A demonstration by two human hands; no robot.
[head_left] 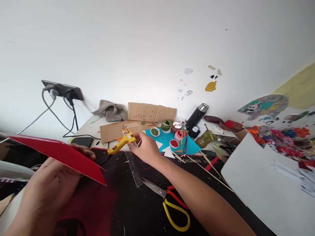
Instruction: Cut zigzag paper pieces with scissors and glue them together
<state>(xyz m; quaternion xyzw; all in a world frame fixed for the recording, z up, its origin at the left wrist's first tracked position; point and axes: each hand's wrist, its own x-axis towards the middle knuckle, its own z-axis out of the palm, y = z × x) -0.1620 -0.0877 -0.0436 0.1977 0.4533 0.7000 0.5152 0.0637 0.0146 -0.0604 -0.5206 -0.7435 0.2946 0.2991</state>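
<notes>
On the left, my left hand (57, 178) is closed on a red ridged sheet (66, 155), holding it up at a slant above the black mat. The sheet looks folded or doubled at its right tip. Farther forward, my right hand (145, 148) grips a yellow glue gun (121, 144) near its front end, with fingers partly hidden behind it. Below the glue gun a clear ruler (134, 168) lies on the mat. A pair of scissors (163, 193) with red and yellow handles rests open under my right forearm.
Paint jars (166, 125) stand on blue paper (194, 147) at the back, beside a black flask (197, 116). Cardboard (152, 112) leans on the wall. Thin sticks (214, 173) and white sheets (248, 177) lie right. Cables run from a wall socket (62, 89) at left.
</notes>
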